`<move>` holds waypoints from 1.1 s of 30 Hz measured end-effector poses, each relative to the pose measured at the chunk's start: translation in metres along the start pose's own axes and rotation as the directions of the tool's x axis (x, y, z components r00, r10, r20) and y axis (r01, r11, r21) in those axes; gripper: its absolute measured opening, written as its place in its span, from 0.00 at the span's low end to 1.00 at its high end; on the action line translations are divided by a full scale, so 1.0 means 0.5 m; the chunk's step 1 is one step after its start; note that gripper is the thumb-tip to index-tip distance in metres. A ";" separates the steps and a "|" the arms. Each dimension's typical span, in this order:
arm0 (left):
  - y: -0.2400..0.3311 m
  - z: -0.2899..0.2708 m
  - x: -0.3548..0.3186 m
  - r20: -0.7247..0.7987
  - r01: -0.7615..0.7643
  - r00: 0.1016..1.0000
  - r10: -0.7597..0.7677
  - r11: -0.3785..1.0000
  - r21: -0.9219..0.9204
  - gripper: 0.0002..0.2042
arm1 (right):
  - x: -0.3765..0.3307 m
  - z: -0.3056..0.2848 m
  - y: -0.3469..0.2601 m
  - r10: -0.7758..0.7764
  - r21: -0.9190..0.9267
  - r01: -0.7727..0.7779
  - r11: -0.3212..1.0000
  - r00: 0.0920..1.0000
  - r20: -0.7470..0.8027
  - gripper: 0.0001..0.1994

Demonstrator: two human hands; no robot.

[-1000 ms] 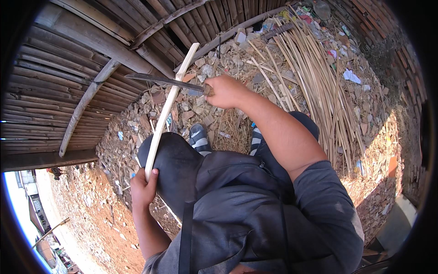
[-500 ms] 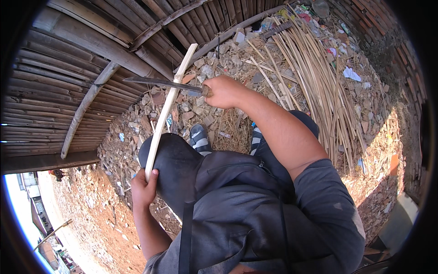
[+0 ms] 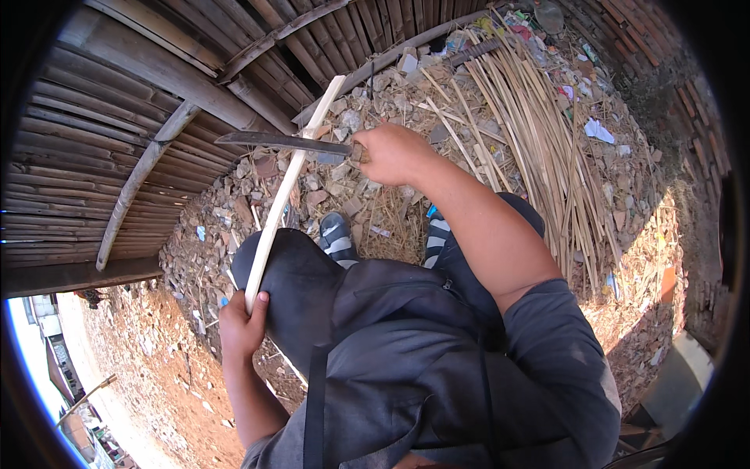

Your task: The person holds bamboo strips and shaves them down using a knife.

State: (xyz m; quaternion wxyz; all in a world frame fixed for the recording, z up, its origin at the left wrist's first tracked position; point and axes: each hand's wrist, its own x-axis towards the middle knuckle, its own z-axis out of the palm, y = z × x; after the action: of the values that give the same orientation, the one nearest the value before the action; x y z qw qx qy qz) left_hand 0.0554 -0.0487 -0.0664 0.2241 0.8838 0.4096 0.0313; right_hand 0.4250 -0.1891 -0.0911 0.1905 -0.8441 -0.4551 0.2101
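Observation:
My left hand (image 3: 243, 322) is closed round the near end of a long pale bamboo strip (image 3: 275, 213), thumb on top. The strip slants up and away across my left thigh. In my right hand (image 3: 391, 155) is the handle of a machete (image 3: 269, 141), fingers wrapped round it. Its long dark blade points left and lies across the upper part of the strip, meeting it there. Whether the edge has bitten into the strip I cannot tell. Part of the strip's lower end is hidden in my left hand.
A big bundle of thin bamboo strips (image 3: 539, 148) lies on the rubble at the right. A bamboo slat wall (image 3: 86, 172) stands on the left, a brick wall (image 3: 699, 133) on the far right. My sandalled feet (image 3: 337, 238) rest on stones and scraps.
The view has shifted slightly. The machete blade has turned a little, showing more of its flat side, and still crosses the strip at nearly the same place. Both hands keep their grip.

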 end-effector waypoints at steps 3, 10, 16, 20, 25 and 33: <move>-0.003 0.005 0.000 0.003 -0.003 1.000 0.003 1.000 -0.007 0.22 | 0.003 0.007 -0.007 -0.064 0.008 0.064 0.998 0.998 0.022 0.21; 0.003 0.007 -0.001 -0.031 -0.051 0.998 0.052 0.998 0.028 0.23 | 0.032 0.042 0.019 0.002 0.167 0.015 0.986 0.995 -0.104 0.18; -0.004 0.003 -0.005 -0.015 -0.027 0.999 0.028 0.997 0.071 0.23 | -0.006 0.023 -0.041 -0.162 -0.047 0.168 0.985 0.981 0.110 0.23; 0.004 0.008 -0.002 -0.042 -0.072 0.996 0.074 0.996 0.050 0.23 | 0.034 0.017 0.033 -0.008 0.116 0.005 0.993 1.000 0.027 0.23; 0.003 0.003 0.002 -0.017 -0.075 0.997 0.076 0.995 0.069 0.24 | 0.019 0.023 0.020 -0.011 0.100 0.013 0.995 1.000 -0.023 0.23; 0.006 0.002 0.003 -0.015 -0.112 0.993 0.114 0.991 0.070 0.24 | 0.025 0.027 0.017 -0.087 0.128 0.088 0.988 0.996 -0.012 0.20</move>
State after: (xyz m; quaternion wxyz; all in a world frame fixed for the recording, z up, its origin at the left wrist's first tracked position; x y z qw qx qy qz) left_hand 0.0587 -0.0499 -0.0662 0.1874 0.9124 0.3619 0.0381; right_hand 0.4300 -0.1810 -0.1092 0.2547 -0.8099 -0.4767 0.2278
